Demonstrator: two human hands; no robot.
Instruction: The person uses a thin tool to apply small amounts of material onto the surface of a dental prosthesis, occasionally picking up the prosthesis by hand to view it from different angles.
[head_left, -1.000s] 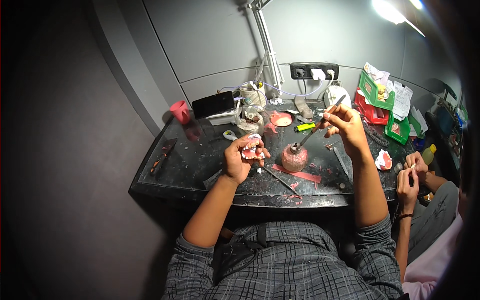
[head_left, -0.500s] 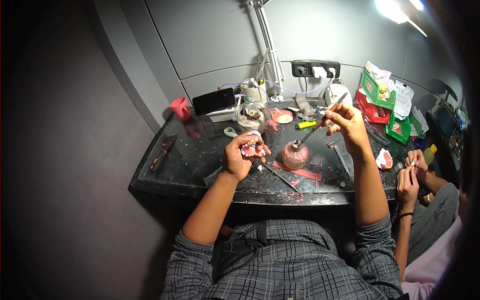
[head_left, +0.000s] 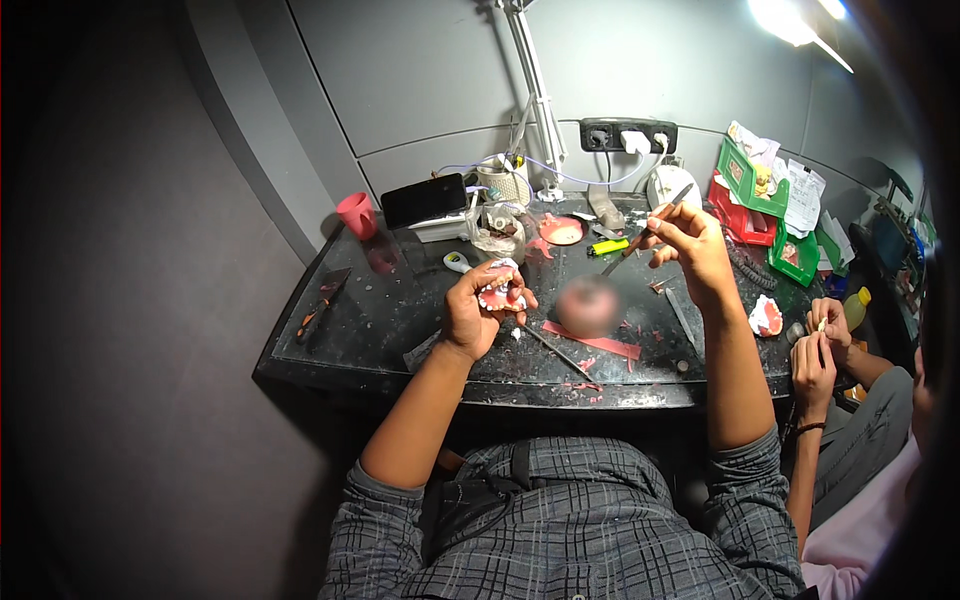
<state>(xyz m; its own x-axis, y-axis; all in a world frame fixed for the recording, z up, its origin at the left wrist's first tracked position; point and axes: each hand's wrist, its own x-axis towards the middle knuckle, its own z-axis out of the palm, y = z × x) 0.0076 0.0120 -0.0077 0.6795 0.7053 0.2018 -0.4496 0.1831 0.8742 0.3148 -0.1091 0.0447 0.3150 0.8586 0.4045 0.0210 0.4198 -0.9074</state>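
My left hand (head_left: 475, 325) is closed round a dental model with pink bases and teeth (head_left: 500, 298). My right hand (head_left: 695, 250) pinches the upper part of a long, thin metal spatula (head_left: 625, 255), its lower tip over a round pink spirit burner (head_left: 586, 307), whose outline is blurred. Below the burner lie a pink wax strip (head_left: 615, 348), wax scraps and a thin metal instrument (head_left: 560, 355). A grey blade (head_left: 682, 315) lies to the burner's right, a green lighter (head_left: 607, 247) behind it.
At the back are a phone (head_left: 422, 201), jar (head_left: 495, 235), power strip (head_left: 610, 135) and lamp arm (head_left: 540, 100). A red cup (head_left: 357, 214) stands left. Right are stacked trays (head_left: 795, 260), another model (head_left: 765, 318), a bottle (head_left: 855, 307) and a co-worker's hands (head_left: 815, 365).
The view has shifted slightly. Both my hands keep nearly the same poses and holds; the spatula still reaches down toward the burner, which now appears blurred.
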